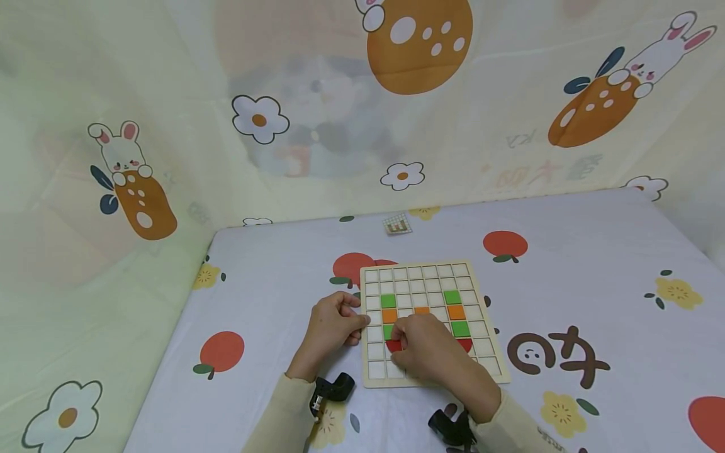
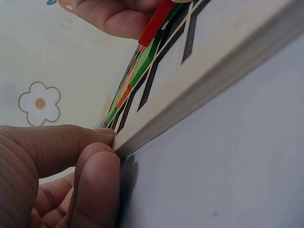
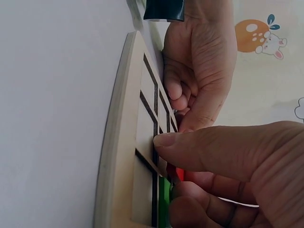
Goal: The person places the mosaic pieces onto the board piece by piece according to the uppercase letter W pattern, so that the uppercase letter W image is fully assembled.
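A square wooden grid board (image 1: 493, 362) lies on the table with colored pieces in some cells. My left hand (image 1: 334, 321) pinches the board's left edge between thumb (image 2: 66, 142) and fingers. Over the lower middle cells, my right hand (image 1: 433, 349) holds a red piece (image 2: 156, 23) by its fingertips; its rim shows at a slant in the left wrist view. Another red piece (image 1: 466, 344) with a rounded edge sits at the right, below a green square (image 1: 460, 328). Orange squares (image 1: 455, 312) and more green squares (image 1: 387, 301) fill other cells. My right hand hides the cells between.
A small card with a grid pattern (image 1: 398, 224) lies beyond the board near the table's back edge. The tablecloth (image 1: 272, 277) is white with printed fruit and flowers. A printed cloth (image 1: 317, 189) hangs behind. Dark wrist cameras (image 1: 453, 428) sit by both sleeves.
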A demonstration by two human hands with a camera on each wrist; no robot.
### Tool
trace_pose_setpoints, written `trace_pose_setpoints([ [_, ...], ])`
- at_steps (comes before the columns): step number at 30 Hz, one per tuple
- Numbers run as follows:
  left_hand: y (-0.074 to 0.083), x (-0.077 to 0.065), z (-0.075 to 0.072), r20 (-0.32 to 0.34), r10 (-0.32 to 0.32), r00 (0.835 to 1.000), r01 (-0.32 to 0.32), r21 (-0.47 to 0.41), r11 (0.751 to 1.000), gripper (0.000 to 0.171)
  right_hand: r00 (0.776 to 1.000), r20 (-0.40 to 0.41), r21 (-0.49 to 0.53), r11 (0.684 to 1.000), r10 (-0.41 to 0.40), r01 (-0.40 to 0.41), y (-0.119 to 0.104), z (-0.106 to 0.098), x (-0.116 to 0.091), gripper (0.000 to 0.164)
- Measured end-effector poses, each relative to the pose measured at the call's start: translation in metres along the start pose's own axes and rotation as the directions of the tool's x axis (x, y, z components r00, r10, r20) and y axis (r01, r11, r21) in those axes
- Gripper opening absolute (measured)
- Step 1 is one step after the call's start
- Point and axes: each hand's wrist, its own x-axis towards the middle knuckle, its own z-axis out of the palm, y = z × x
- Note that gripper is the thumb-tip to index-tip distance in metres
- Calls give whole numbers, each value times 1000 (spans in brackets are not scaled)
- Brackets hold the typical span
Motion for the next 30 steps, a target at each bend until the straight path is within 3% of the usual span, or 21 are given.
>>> trace_pose_setpoints([
  [30, 1, 1, 2, -16, -2, 1000, 3, 14, 1000, 28, 999, -27, -6, 999, -32, 32, 2, 1, -3, 18],
])
